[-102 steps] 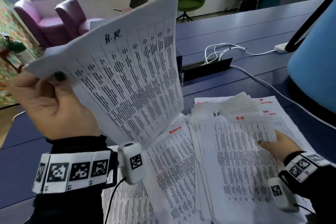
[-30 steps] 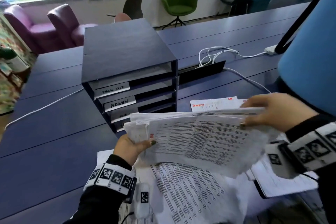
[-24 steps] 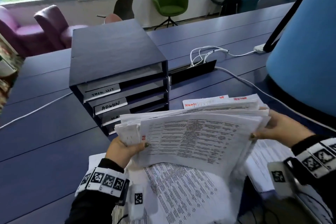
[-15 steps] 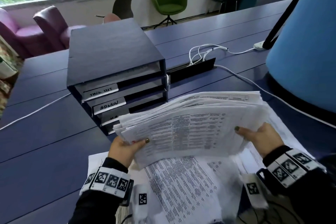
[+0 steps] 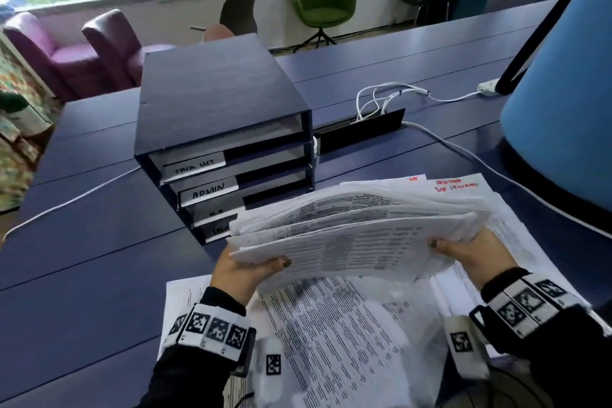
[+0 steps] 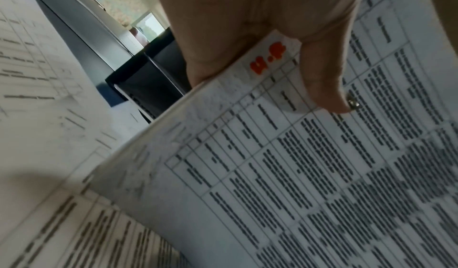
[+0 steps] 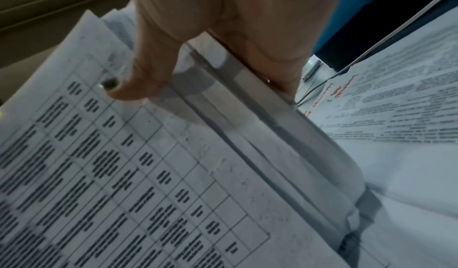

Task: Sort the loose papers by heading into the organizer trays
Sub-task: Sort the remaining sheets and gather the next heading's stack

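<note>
In front of me is a dark blue table [image 5: 82,275] carrying the organizer [image 5: 218,103] toward its far middle, loose printed sheets [image 5: 331,334] along the near edge, white cables [image 5: 384,99] farther back by an open cable hatch [image 5: 361,132], and a blue lamp [image 5: 563,103] at the right edge.

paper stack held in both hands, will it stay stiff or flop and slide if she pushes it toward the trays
Probably floppy: the stack sags between the left hand and right hand. Sheets look apt to slide, since the edges are already fanned and uneven. It likely needs both hands to enter the organizer cleanly.
</note>
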### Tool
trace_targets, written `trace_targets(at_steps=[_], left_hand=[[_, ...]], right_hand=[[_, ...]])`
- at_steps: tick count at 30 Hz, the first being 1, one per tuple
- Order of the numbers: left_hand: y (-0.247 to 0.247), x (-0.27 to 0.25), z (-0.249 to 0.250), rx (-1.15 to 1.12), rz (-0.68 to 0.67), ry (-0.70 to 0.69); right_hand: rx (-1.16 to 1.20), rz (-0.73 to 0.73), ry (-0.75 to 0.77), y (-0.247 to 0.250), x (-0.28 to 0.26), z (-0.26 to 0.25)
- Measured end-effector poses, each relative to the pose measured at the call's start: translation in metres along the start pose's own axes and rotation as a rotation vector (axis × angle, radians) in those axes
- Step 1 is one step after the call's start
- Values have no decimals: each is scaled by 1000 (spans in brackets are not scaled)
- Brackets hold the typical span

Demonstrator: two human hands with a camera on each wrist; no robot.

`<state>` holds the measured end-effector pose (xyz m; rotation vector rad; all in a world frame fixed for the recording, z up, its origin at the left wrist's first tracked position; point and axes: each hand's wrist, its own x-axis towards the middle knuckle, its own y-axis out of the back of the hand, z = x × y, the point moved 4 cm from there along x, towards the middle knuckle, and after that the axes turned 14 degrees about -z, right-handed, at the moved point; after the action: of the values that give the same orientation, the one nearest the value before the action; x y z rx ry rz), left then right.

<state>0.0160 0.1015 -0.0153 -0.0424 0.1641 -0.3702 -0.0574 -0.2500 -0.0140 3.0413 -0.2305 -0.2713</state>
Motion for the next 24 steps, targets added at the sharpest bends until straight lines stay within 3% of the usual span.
trace_targets(at_steps=[4, 8, 11, 16, 21, 24], left_hand=[[4, 2, -1, -62, 26, -2], [-9, 1, 5, 27, -1, 28], [-7, 2, 6, 75, 64, 34], [0, -1, 7, 156, 138, 85], [-5, 2, 22, 115, 244, 2], [-5, 8, 34, 44, 248, -36]], right_hand=[[31, -34, 34, -1, -1, -4], [22, -45, 23, -10, 3, -3], [-65, 28, 23, -9, 5, -12], [-13, 79, -37, -1, 14, 1], [-51, 175, -255, 11, 15, 32], [85, 71, -435, 0, 7, 39]])
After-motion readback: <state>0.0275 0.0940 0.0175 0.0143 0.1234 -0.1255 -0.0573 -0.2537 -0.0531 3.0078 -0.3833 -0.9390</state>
